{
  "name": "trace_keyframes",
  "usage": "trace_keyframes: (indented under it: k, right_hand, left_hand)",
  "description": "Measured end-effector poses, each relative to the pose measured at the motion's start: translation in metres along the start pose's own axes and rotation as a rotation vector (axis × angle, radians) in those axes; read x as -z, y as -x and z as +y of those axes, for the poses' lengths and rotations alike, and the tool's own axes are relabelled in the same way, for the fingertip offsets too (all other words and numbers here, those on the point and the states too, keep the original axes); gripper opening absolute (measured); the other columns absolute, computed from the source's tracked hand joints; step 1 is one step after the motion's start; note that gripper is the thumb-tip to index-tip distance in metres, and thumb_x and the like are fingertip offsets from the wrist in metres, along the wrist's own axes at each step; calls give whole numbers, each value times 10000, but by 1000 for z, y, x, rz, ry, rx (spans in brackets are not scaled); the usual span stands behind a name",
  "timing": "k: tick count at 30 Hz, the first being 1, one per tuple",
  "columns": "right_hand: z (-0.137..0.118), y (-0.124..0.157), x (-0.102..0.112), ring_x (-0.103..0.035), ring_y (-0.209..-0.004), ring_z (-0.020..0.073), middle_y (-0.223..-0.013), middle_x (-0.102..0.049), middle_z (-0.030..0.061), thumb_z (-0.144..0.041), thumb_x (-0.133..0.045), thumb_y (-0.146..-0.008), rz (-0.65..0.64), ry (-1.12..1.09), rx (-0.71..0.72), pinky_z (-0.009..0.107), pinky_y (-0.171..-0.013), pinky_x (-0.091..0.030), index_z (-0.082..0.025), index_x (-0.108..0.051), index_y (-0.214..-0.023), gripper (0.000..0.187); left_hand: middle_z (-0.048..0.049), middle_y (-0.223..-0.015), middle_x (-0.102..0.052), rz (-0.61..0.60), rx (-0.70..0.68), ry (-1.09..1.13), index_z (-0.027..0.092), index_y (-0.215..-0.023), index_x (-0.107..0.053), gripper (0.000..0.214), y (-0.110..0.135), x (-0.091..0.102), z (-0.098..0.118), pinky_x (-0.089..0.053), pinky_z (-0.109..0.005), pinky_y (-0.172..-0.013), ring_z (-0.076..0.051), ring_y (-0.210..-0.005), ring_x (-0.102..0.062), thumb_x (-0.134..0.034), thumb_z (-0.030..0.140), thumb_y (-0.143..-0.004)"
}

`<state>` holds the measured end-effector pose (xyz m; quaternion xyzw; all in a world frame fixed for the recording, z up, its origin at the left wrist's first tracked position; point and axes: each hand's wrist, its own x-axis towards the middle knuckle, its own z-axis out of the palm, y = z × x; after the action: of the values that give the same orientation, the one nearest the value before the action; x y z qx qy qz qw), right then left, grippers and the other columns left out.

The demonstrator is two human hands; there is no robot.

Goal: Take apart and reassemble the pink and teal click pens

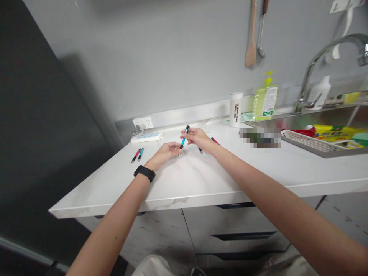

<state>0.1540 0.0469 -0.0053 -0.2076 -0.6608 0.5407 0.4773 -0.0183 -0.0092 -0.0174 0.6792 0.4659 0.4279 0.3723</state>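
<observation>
A blue pen [184, 140] with black ends is held up at a slant between my two hands, just above the counter. My left hand [167, 153], with a black watch on its wrist, pinches the pen's lower end. Thumb and fingers of my right hand [198, 138] are closed on its upper part. Left of my hands, a red pen [135, 155] and another blue pen [140, 154] lie side by side. Beside my right hand a red pen [215, 141] shows in part, and a dark pen tip [200, 150] pokes out from beneath the hand.
A white power strip [147, 137] lies by the wall socket [143, 122]. To the right stand a white canister [236, 110], a green soap bottle [265, 99] and a sink with a tap [309, 73]. A blurred-out item [260, 137] lies before the sink. The counter's front edge [178, 202] is near me.
</observation>
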Motion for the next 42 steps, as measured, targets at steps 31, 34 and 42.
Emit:
trace_keyframes:
  k: [31,34,42]
  right_hand:
    - [1,1,-3,-499,-498,45,-747,-671,28,-240,-708,-674,-52,-49,-48,185,-516,-472,-138,-615,-812,195]
    - [1,-1,-4,-480,-458,40,-686,-646,13,-239,-728,-660,-16,-10,-50,178,-471,-464,-132,-603,-761,193]
    - [7,-5,-9,-458,-435,41,-646,-589,-12,-269,-743,-644,107,25,23,189,-427,-470,-133,-567,-736,241]
  left_hand:
    - [-29,-705,-642,-109,-12,67,129,-802,-616,210,0,2,-4,-400,-256,-691,-115,-670,-572,-687,282,-677]
    - [-35,-697,-650,-98,-17,52,123,-815,-627,227,-1,1,-4,-418,-264,-708,-124,-674,-587,-705,266,-656]
    - [-47,-733,-673,28,-33,7,124,-787,-627,299,-7,-1,-5,-457,-297,-727,-142,-666,-613,-759,289,-576]
